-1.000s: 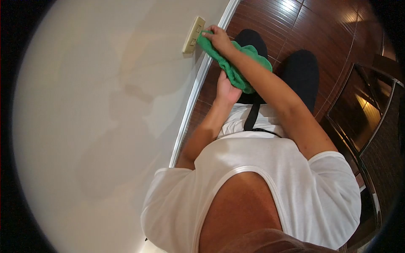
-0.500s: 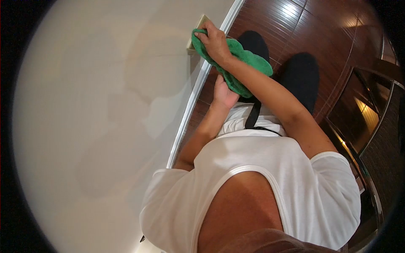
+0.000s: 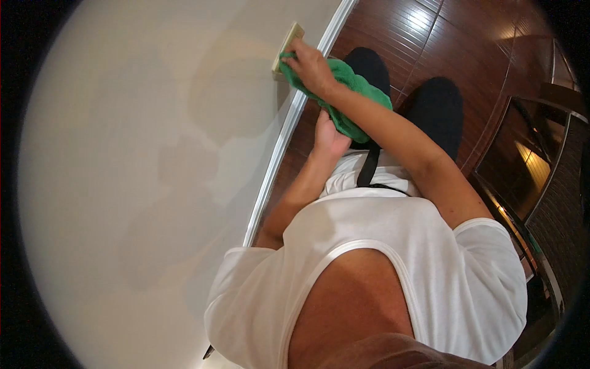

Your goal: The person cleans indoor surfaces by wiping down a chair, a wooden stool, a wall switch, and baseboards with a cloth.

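Note:
A green cloth (image 3: 362,92) hangs bunched between my two hands. My right hand (image 3: 311,66) reaches across from the right and pinches one end of the cloth, with its fingertips at a pale yellowish wall plate (image 3: 284,52), which looks like a switch or socket cover. That end of the cloth lies against the plate's lower part. My left hand (image 3: 332,134) is lower down, closed at the cloth's underside, its fingers mostly hidden behind the fabric. The cloth's far side is covered by my right forearm.
A pale wall (image 3: 123,154) fills the left side, with a white baseboard (image 3: 286,129) along its foot. The floor (image 3: 412,37) is dark, glossy brown wood. At the right stands dark furniture with a glossy panel (image 3: 522,160). My black-clad knees (image 3: 433,114) are below the hands.
My right hand has slid slightly along the plate toward my body, and the cloth's end has moved with it, baring more of the plate. The left hand has barely shifted.

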`<state>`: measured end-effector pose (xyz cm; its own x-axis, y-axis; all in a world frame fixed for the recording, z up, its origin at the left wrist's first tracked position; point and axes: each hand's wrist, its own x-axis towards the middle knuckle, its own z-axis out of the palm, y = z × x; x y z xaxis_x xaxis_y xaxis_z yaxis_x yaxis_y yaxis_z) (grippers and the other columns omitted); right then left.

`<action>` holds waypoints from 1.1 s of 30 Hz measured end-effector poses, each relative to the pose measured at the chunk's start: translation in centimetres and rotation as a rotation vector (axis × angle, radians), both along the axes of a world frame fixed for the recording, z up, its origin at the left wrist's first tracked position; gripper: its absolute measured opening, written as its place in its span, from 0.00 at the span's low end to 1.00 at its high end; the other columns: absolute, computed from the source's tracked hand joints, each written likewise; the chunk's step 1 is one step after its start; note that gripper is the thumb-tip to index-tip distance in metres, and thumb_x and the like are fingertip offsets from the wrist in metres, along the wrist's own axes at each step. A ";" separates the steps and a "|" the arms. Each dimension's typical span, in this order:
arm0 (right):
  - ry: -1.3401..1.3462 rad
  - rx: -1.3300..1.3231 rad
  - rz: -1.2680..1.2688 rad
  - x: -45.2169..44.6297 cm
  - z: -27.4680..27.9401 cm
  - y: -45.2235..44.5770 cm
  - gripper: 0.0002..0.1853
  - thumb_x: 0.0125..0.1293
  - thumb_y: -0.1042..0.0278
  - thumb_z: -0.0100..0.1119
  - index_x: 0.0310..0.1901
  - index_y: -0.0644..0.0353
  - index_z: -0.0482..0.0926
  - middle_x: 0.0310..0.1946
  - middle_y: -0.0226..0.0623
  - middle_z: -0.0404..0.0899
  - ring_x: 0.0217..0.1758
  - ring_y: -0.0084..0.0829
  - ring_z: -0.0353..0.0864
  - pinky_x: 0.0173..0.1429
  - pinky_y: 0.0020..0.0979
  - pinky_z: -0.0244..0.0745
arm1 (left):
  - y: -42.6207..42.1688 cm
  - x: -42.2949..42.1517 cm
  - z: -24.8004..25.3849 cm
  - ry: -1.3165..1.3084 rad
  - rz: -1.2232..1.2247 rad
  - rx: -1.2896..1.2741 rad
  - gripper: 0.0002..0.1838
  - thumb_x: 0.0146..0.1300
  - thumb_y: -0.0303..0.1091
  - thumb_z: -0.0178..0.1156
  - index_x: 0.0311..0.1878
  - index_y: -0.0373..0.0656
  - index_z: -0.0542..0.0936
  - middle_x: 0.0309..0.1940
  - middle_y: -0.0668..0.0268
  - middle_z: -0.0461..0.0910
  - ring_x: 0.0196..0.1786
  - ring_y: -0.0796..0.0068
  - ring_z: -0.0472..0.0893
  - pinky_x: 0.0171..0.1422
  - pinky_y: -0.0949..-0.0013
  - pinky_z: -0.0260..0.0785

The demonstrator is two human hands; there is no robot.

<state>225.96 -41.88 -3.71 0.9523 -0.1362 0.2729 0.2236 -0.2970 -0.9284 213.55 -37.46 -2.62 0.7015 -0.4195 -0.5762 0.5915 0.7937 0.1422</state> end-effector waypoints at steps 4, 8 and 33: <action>-0.040 0.008 0.134 -1.7 -0.2 0.8 0.10 0.59 0.70 0.61 0.39 0.62 0.73 0.32 0.50 0.78 0.36 0.49 0.79 0.40 0.39 0.73 | 0.6 -1.1 -0.5 0.011 -0.022 0.044 0.21 0.73 0.44 0.40 0.61 0.43 0.68 0.59 0.59 0.71 0.62 0.61 0.70 0.69 0.56 0.59; -0.006 0.022 -0.010 -0.6 0.0 0.2 0.10 0.58 0.71 0.61 0.40 0.63 0.73 0.33 0.50 0.78 0.38 0.49 0.79 0.41 0.40 0.73 | 0.7 -0.6 -0.4 -0.020 -0.028 0.047 0.21 0.73 0.44 0.41 0.61 0.43 0.68 0.60 0.59 0.71 0.62 0.60 0.70 0.69 0.56 0.59; -0.102 -0.088 0.110 -1.5 -1.7 0.1 0.12 0.57 0.74 0.61 0.39 0.63 0.68 0.33 0.50 0.77 0.38 0.51 0.79 0.38 0.42 0.72 | -0.1 -0.8 -0.9 0.091 -0.019 0.070 0.22 0.72 0.46 0.40 0.62 0.44 0.68 0.62 0.58 0.69 0.64 0.60 0.68 0.71 0.55 0.56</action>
